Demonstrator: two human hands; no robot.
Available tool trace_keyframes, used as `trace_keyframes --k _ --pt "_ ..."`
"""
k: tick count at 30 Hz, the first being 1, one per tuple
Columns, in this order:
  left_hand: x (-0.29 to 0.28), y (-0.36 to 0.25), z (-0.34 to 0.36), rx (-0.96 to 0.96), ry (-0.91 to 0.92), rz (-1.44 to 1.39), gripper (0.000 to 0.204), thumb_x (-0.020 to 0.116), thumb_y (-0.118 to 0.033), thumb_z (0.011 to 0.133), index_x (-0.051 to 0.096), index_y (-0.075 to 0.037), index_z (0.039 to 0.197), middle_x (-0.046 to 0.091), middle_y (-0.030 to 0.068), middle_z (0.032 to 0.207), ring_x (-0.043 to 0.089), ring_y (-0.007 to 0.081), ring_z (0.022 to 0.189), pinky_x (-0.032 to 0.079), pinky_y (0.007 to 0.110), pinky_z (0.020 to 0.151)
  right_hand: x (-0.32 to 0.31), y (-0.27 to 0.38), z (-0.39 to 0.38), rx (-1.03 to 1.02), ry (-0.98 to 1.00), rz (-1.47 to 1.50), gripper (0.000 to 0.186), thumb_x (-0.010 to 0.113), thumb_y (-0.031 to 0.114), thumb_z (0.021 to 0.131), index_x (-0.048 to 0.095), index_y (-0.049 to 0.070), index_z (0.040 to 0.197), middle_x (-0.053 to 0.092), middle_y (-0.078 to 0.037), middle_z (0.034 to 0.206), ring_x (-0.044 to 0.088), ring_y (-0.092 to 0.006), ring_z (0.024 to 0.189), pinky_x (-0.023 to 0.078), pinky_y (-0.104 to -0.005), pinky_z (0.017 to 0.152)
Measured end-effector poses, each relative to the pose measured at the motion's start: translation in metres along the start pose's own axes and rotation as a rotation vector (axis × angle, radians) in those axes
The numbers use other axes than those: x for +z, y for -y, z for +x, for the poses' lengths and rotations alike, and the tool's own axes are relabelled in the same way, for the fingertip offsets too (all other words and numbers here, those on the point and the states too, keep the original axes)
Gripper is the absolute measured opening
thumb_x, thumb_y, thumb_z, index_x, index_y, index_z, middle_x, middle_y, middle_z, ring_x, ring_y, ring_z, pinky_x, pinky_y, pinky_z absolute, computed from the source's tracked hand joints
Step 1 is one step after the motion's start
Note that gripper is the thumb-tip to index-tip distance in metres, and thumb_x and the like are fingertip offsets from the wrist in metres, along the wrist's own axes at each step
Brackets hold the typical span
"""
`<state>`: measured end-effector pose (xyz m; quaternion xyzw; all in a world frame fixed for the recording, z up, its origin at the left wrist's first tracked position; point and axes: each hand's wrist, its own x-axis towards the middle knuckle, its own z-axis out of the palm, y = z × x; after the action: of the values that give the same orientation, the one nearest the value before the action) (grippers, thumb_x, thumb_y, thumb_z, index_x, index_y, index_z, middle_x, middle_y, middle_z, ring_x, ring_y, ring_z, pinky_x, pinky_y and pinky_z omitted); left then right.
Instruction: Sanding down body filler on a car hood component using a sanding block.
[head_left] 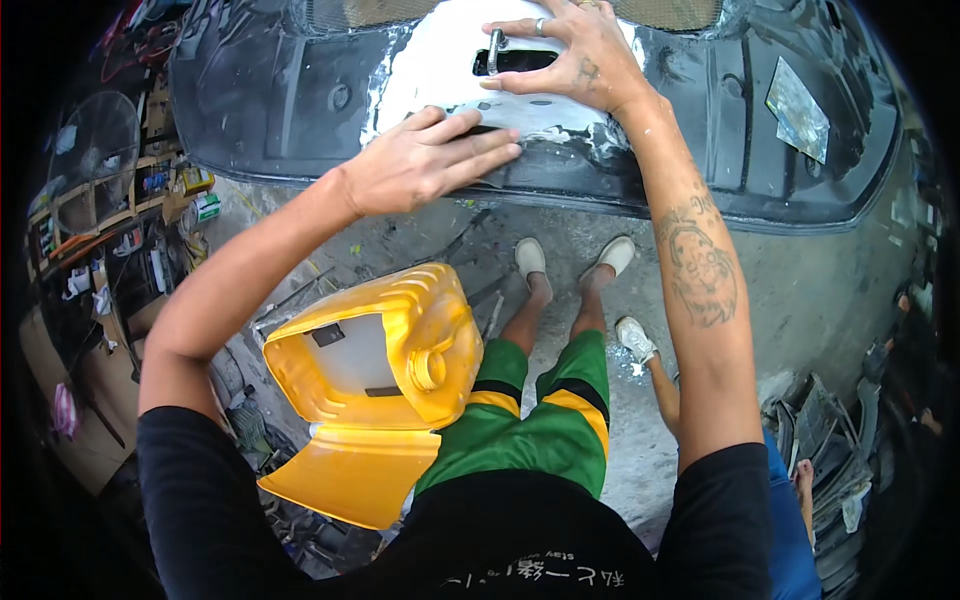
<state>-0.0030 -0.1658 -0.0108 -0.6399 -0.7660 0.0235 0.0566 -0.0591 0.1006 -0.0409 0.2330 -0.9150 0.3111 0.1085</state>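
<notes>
A large black moulded panel (290, 95), which looks like a vehicle body part, lies across the top of the view. Its middle carries a white coated patch (425, 60) with rough edges, around a dark slot. My left hand (425, 165) presses flat near the patch's lower edge, fingers stretched to the right. Something dark and thin shows along its fingers; most of it is hidden, so I cannot name it. My right hand (575, 60) is spread over the slot's right side, thumb below and fingers above. Between their tips stands a small metal hook-shaped piece (494, 52).
A cut-open yellow jerrycan (455, 330) stands at my left leg, its flap hanging down. A shiny flat piece (798, 110) lies on the panel's right. Cluttered shelving (125, 215) with a fan lines the left. Another person's shoe (637, 340) and scrap parts (820, 450) are at right.
</notes>
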Motion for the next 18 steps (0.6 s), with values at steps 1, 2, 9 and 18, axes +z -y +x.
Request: trace_keyframes --k 1,2,9,18 --pt "0.003 0.005 -0.005 0.036 0.034 0.046 0.058 0.064 -0.024 0.089 0.058 -0.009 0.145 0.053 0.001 0.156 0.054 0.0224 0.121 0.045 0.032 0.09 -0.001 -0.001 0.0 0.013 0.022 0.056 0.077 0.085 0.065 0.061 0.069 0.023 0.123 0.071 -0.007 0.115 0.064 -0.0314 0.107 0.052 -0.045 0.093" --pt "0.007 0.009 -0.009 0.072 0.069 0.093 0.056 0.066 -0.026 0.09 0.06 -0.008 0.143 0.052 0.0006 0.156 0.054 0.0227 0.12 0.045 0.032 0.09 -0.002 -0.001 0.0 0.026 0.044 0.112 0.076 0.085 0.065 0.061 0.07 0.022 0.122 0.071 -0.007 0.115 0.064 -0.0315 0.107 0.052 -0.0449 0.094" --pt "0.015 0.021 0.0 0.226 0.03 0.145 0.034 0.065 -0.028 0.092 0.076 -0.013 0.12 0.048 -0.0015 0.157 0.048 0.0185 0.128 0.047 0.03 0.091 0.003 -0.012 -0.005 -0.073 -0.088 0.05 0.073 0.084 0.067 0.064 0.071 0.022 0.12 0.072 -0.005 0.113 0.064 -0.0305 0.107 0.052 -0.0447 0.092" --pt "0.004 0.006 -0.01 0.09 0.064 0.115 0.039 0.066 -0.023 0.092 0.07 -0.005 0.126 0.052 -0.0003 0.145 0.053 0.0221 0.116 0.048 0.03 0.091 0.004 -0.007 -0.007 0.024 -0.043 0.049 0.077 0.084 0.067 0.064 0.07 0.024 0.126 0.07 -0.004 0.121 0.063 -0.0295 0.112 0.05 -0.0471 0.095"
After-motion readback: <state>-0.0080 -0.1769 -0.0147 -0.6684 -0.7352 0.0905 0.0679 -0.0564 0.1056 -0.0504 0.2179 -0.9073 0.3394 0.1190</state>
